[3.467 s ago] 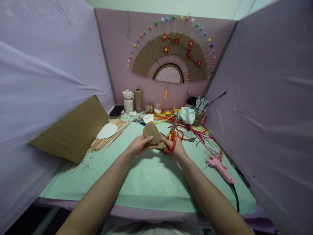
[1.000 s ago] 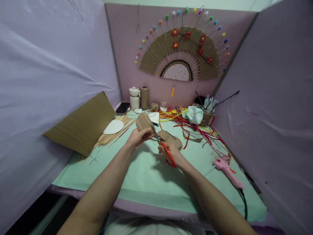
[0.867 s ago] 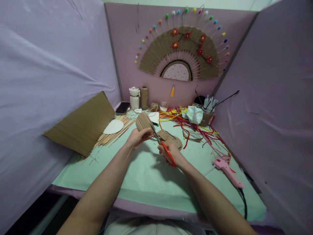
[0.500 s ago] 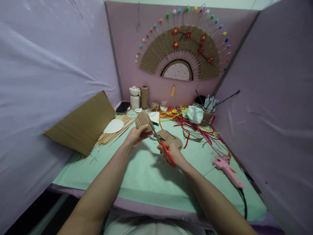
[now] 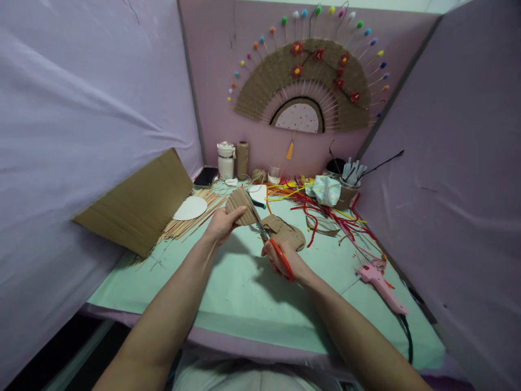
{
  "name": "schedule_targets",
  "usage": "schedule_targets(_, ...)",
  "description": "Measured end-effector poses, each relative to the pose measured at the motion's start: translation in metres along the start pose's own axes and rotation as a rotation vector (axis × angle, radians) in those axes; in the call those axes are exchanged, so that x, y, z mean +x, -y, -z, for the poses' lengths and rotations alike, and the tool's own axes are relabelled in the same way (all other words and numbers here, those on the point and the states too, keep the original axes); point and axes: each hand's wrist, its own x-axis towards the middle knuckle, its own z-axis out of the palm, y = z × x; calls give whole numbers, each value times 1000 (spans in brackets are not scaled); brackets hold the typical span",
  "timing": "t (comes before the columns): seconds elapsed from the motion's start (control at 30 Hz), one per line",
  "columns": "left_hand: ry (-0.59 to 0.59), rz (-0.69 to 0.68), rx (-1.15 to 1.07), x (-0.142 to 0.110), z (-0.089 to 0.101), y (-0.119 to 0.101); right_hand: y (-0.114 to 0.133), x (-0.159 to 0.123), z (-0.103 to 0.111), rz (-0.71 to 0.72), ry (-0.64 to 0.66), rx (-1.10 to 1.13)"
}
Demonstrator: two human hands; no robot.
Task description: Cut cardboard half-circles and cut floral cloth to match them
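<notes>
Head view: one small ribbed cardboard piece (image 5: 241,205), gripped at its lower part by the left hand (image 5: 222,221), thumb laid over the ribbed face and fingers behind; position, raised above the middle of the bench (image 5: 240,304). One pair of red-handled scissors (image 5: 272,243), its handles gripped by the right hand (image 5: 291,256), blades laid against the right-hand edge of the piece; whether the cardboard is bitten into cannot be told. Step in hand, as judged: the trimming of that edge. For the next move, a firm left-hand hold and a blade line kept close to the rim seem to be called for, with the left fingers clear of the tips. Orientation of the piece: rounded end directed away from the person and somewhat to the left, ribbed face turned up towards the camera; its long axis seems slanted from upper left to lower right, though the lower end is partly covered by the thumb. Orientation of the scissors: tips directed away and to the left, long axis run diagonally back to the right hand. Just beyond the right hand, cut cardboard pieces (image 5: 291,236) are laid on the bench; farther right, one pink glue gun (image 5: 379,283).
</notes>
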Motion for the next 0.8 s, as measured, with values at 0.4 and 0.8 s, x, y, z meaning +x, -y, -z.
schedule_targets(0.4, -6, 14, -48, 0, -3, 4, 3, -3, -6, -175, -12, 141)
schedule_targets(0.8, -30, 51, -34, 1, -2, -2, 4, -2, -8, -168, -31, 150)
